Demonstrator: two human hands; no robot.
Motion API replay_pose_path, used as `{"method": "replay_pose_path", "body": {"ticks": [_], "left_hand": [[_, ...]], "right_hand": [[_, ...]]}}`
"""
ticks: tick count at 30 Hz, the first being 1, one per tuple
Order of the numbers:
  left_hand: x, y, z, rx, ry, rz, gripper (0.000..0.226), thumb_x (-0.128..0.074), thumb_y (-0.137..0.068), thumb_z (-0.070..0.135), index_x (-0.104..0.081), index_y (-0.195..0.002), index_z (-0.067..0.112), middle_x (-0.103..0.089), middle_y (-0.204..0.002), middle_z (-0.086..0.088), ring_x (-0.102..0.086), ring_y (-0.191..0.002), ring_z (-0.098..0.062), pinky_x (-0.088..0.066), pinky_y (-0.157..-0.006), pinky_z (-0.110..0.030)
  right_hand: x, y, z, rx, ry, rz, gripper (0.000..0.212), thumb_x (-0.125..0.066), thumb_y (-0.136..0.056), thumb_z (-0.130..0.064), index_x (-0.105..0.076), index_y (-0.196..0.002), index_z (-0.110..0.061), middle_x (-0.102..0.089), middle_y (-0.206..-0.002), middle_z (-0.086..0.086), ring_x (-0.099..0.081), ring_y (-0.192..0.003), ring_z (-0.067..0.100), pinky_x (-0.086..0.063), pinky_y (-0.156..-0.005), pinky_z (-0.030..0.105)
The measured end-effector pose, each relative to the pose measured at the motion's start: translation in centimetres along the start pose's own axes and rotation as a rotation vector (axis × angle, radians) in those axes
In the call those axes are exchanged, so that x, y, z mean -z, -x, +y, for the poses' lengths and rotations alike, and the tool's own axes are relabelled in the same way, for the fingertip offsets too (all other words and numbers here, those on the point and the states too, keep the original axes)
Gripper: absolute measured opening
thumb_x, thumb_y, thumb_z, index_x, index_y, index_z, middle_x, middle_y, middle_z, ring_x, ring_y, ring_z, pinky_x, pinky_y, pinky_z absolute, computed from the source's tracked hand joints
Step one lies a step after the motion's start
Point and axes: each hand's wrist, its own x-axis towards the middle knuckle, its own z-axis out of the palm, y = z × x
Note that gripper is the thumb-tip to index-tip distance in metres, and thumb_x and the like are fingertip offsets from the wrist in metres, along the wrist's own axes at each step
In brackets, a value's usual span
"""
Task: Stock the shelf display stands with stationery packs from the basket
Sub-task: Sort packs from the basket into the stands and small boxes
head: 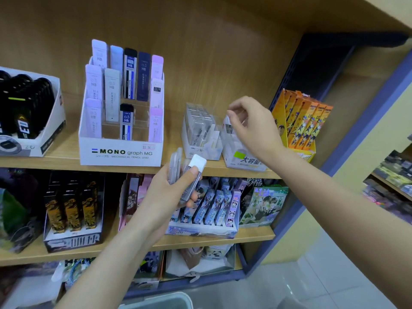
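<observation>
The right hand (252, 128) pinches a clear pack (227, 126) in its fingers over the white stand (245, 161). The pack should go in upright. The left hand (165, 197) clasps spare packs (191, 175).

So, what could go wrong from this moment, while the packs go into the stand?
1. The left hand grips several lead packs in a loose fan, by their lower parts only; one could slip out and fall.
2. The right hand pinches a clear pack over the white stand, which sits at the shelf's front edge; a hard push might shift it or tip it off.
</observation>
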Motion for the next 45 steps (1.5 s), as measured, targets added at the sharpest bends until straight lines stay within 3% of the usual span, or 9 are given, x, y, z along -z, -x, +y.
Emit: {"method": "replay_pose_path", "body": {"ticks": [4,7,14,17,22,26,35,39,45], "left_hand": [[-0.2,0.4,0.2,0.003,0.008,0.011,0.028,-0.06,-0.087,0.032,-0.058,-0.106,0.012,-0.059,-0.074,-0.004,-0.052,-0.053,-0.01,-0.047,-0.049,-0.02],[-0.3,0.7,0.3,-0.005,0.008,0.011,0.031,-0.055,-0.089,0.036,-0.059,-0.107,0.012,-0.061,-0.07,0.0,-0.05,-0.051,-0.01,-0.045,-0.047,-0.02],[-0.2,1.2,0.9,0.025,0.048,0.049,0.024,-0.048,-0.097,0.034,-0.061,-0.103,0.015,-0.057,-0.072,-0.008,-0.043,-0.051,-0.014,-0.039,-0.047,-0.023],[0.1,1.1,1.1,0.03,0.053,0.057,0.011,-0.049,-0.097,0.017,-0.057,-0.09,0.014,-0.058,-0.078,-0.015,-0.042,-0.053,-0.017,-0.038,-0.05,-0.026],[0.3,0.9,1.1,0.034,0.049,0.047,0.008,-0.048,-0.095,0.009,-0.055,-0.093,0.013,-0.058,-0.08,-0.015,-0.044,-0.058,-0.019,-0.038,-0.058,-0.03],[0.2,0.8,1.0,0.037,0.048,0.029,0.011,-0.048,-0.093,0.005,-0.056,-0.097,0.012,-0.06,-0.08,-0.014,-0.045,-0.059,-0.02,-0.04,-0.057,-0.029],[0.7,0.7,1.2,0.063,0.062,-0.014,0.015,-0.05,-0.095,0.007,-0.057,-0.105,0.014,-0.068,-0.09,-0.009,-0.054,-0.058,-0.014,-0.046,-0.052,-0.024],[0.7,0.6,1.2,0.046,0.049,-0.024,0.016,-0.053,-0.094,0.013,-0.059,-0.11,0.014,-0.072,-0.097,-0.006,-0.058,-0.056,-0.011,-0.049,-0.049,-0.02],[0.6,0.6,1.0,0.037,0.022,-0.041,0.019,-0.055,-0.093,0.015,-0.058,-0.112,0.014,-0.073,-0.096,-0.002,-0.061,-0.059,-0.011,-0.05,-0.052,-0.02]], "right_hand": [[0.4,3.6,-4.2,-0.119,-0.221,-0.297,0.015,-0.053,-0.094,-0.035,-0.062,-0.092,-0.023,-0.059,-0.08,-0.015,-0.053,-0.06,-0.002,-0.042,-0.059,0.012],[0.0,5.1,-5.6,-0.27,-0.39,-0.513,0.015,-0.061,-0.091,-0.03,-0.066,-0.094,-0.016,-0.067,-0.082,-0.002,-0.06,-0.062,0.002,-0.051,-0.06,0.018],[1.7,4.4,-5.4,-0.544,-0.736,-0.413,0.007,-0.061,-0.091,-0.014,-0.061,-0.093,-0.007,-0.063,-0.071,0.007,-0.063,-0.054,0.006,-0.056,-0.058,0.018],[3.4,2.4,-3.4,-0.51,-0.638,-0.189,0.013,-0.059,-0.093,-0.015,-0.06,-0.099,-0.004,-0.063,-0.073,0.007,-0.063,-0.054,0.006,-0.055,-0.058,0.018],[4.0,-0.7,0.0,-0.35,-0.37,0.141,0.006,-0.056,-0.094,-0.015,-0.056,-0.096,-0.009,-0.06,-0.079,0.0,-0.064,-0.065,0.009,-0.054,-0.058,0.017],[2.0,-2.0,1.7,-0.35,-0.237,0.091,0.009,-0.055,-0.094,-0.013,-0.056,-0.099,-0.005,-0.056,-0.076,-0.003,-0.059,-0.061,0.004,-0.051,-0.054,0.013],[-0.7,-3.0,3.7,-0.347,-0.195,-0.141,0.004,-0.061,-0.09,-0.009,-0.057,-0.093,-0.008,-0.056,-0.072,-0.001,-0.061,-0.067,0.019,-0.057,-0.073,0.039],[-1.6,-3.0,4.0,-0.35,-0.132,-0.179,0.016,-0.068,-0.086,-0.011,-0.055,-0.097,-0.012,-0.058,-0.089,0.006,-0.062,-0.074,0.021,-0.055,-0.068,0.029],[-2.0,-2.8,4.1,-0.212,0.104,-0.107,0.015,-0.065,-0.089,-0.015,-0.064,-0.103,-0.009,-0.054,-0.109,0.006,-0.053,-0.081,0.012,-0.047,-0.078,0.029]]}}
